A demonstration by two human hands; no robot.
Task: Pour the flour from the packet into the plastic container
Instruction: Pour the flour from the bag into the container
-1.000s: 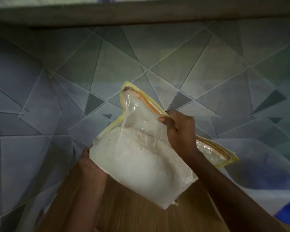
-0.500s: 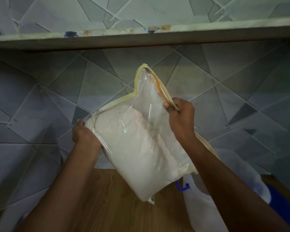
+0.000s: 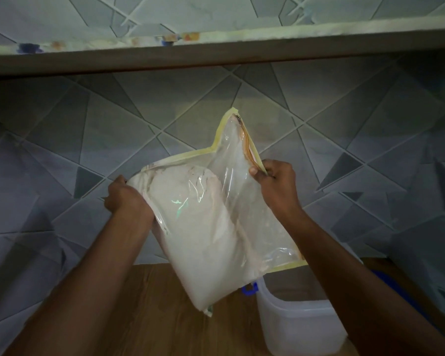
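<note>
Holding the clear, yellow-edged flour packet [image 3: 211,227] up before the tiled wall [image 3: 62,150], above the wooden counter [image 3: 152,317]. Gripping its left side with the left hand [image 3: 125,199], pinching the top edge with the right hand [image 3: 278,183]. Dangling its flour-filled lower corner just left of the open plastic container [image 3: 301,327].

packet [image 3: 211,235] is up between both hands, container [image 3: 297,327] on the counter [image 3: 152,317] below-right, shelf [image 3: 216,51] overhead.

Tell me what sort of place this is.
Likely a home kitchen: a tiled wall, a wooden counter below a shelf, plus a flour packet and a plastic container.
</note>
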